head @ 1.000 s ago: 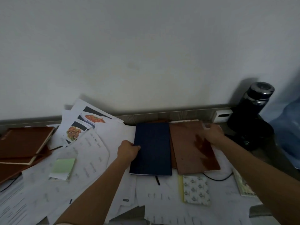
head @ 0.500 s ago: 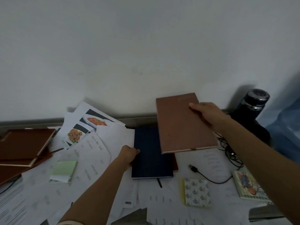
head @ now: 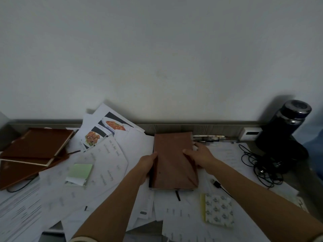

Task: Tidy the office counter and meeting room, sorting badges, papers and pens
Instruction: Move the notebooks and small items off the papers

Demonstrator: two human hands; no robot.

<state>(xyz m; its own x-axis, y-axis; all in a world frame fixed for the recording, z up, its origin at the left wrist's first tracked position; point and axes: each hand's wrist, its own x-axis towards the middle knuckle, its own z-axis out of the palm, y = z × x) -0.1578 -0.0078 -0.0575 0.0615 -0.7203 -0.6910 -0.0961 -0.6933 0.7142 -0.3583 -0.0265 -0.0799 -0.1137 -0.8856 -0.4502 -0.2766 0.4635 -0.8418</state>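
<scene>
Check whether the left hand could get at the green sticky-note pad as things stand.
Probably yes, once it lets go: the left hand holds the brown notebook by its left edge, and the green sticky-note pad lies uncovered on loose papers to its left.

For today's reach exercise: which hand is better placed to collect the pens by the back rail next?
Likely the right hand: it holds the brown notebook nearest the pens; the left hand is across the notebook.
</scene>
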